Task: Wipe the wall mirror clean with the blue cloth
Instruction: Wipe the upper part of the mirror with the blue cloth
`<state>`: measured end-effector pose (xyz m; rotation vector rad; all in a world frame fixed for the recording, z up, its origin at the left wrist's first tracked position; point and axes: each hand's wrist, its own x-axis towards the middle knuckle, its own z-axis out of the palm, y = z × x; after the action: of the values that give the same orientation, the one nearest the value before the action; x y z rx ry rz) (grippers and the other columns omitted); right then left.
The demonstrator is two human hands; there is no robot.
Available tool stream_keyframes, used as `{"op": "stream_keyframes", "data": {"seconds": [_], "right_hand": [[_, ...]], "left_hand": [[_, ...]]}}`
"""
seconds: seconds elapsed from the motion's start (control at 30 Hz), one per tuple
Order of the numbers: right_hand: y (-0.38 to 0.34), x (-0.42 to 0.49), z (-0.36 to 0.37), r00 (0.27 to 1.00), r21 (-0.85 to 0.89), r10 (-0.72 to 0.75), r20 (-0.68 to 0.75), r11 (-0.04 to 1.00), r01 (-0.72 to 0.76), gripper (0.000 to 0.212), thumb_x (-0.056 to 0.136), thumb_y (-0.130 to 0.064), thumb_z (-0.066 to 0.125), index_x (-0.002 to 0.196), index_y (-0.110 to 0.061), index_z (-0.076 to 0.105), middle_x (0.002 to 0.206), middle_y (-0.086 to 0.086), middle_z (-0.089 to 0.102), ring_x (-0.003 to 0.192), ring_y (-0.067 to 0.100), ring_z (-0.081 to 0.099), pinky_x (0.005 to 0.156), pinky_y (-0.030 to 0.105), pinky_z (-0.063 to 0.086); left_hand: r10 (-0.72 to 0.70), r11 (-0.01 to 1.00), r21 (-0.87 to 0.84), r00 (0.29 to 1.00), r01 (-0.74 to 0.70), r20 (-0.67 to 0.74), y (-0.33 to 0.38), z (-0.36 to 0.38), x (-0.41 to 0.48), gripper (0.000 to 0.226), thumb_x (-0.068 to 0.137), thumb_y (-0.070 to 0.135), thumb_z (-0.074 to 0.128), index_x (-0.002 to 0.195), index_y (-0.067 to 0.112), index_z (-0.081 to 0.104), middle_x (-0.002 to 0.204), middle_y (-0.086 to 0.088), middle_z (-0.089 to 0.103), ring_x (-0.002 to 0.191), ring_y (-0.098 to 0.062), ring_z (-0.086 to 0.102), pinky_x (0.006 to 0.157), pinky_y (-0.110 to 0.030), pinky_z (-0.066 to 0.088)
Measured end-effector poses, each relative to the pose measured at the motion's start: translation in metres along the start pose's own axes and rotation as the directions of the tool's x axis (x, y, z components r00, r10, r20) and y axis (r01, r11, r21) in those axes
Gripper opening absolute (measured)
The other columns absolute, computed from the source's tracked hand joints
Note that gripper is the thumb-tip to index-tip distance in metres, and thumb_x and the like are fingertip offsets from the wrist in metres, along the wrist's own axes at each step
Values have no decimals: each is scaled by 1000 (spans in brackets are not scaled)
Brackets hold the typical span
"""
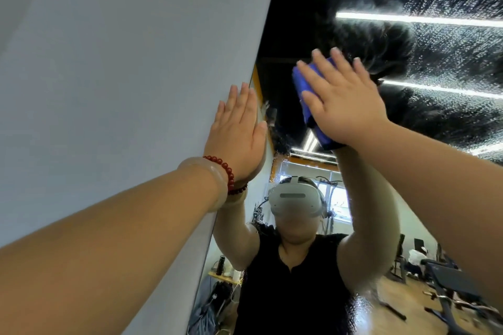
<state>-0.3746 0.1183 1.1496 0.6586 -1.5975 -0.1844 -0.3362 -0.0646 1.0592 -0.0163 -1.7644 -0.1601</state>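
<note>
The wall mirror (449,68) fills the right of the view, its upper part speckled with spray droplets and a wiped dark patch near the top middle. My right hand (345,100) lies flat with straight fingers on the folded blue cloth (306,98), pressing it against the glass near the mirror's upper left. My left hand (236,133) rests flat and open against the mirror's left edge where it meets the wall, a red bead bracelet on its wrist.
A plain grey wall (122,62) runs along the left of the mirror. The glass reflects a person in a headset and black top, ceiling light strips, and gym benches on a wooden floor.
</note>
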Motion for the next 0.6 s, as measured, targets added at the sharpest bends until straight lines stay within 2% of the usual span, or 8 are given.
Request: {"op": "stream_keyframes", "data": {"seconds": [0.07,0.13,0.2,0.23,0.4,0.47,0.53,0.6], "right_hand": [[-6,-1,2,997,-15,82,-15,997,-82,58,100,-48,11,156,-31,12,164,0,9,150,25,0,119,45,-1],[-28,-9,3,994,-7,-105,10,994,105,62,97,-50,9,155,-30,18,163,0,15,150,27,6,119,45,2],[-40,-16,4,939,-22,-331,88,942,334,64,95,-52,5,154,-31,19,162,-1,17,150,25,8,119,43,0],[-37,-13,2,922,-29,-371,109,926,376,65,94,-53,4,154,-32,17,162,-2,15,150,24,7,118,42,-2],[-34,8,2,998,-16,-64,13,998,64,57,100,-48,11,155,-32,13,164,-1,10,151,26,1,119,46,-1],[-55,-2,6,975,7,-220,23,976,220,61,98,-50,11,154,-27,22,161,1,20,150,28,11,119,46,3],[-58,-8,8,933,-22,-351,75,935,353,65,97,-53,7,154,-27,19,161,-1,18,150,24,10,119,43,1],[-47,4,5,960,-22,-273,65,961,275,63,97,-53,5,155,-29,12,163,-2,10,150,22,3,119,42,-2]], "left_hand": [[-8,1000,3,1000,8,-5,-9,-1,-4,58,104,28,20,153,15,-9,161,1,-16,135,-1,-28,102,-17,-28],[10,1000,28,1000,-10,0,-16,-2,-7,58,104,28,20,153,16,-8,162,0,-14,136,-1,-27,106,-19,-26],[25,999,41,1000,-26,15,-18,-3,-9,58,105,28,20,153,15,-8,162,0,-13,142,-7,-23,109,-22,-22],[28,999,43,999,-29,19,-18,-3,-9,58,105,29,20,153,15,-8,162,0,-13,145,-10,-21,110,-23,-21],[39,999,30,999,-39,18,-19,-4,-10,58,105,29,22,154,14,-7,162,-1,-14,146,-12,-19,110,-22,-22],[49,998,28,999,-50,23,-21,-5,-9,58,105,29,22,154,13,-5,162,-2,-11,147,-13,-17,111,-23,-20],[62,997,49,997,-64,34,-24,-6,-9,59,104,32,22,154,14,-5,162,-1,-10,147,-13,-16,113,-25,-18],[80,993,76,995,-85,59,-28,-8,-8,62,103,38,21,154,15,-6,162,-1,-12,146,-13,-17,112,-26,-18]]}}
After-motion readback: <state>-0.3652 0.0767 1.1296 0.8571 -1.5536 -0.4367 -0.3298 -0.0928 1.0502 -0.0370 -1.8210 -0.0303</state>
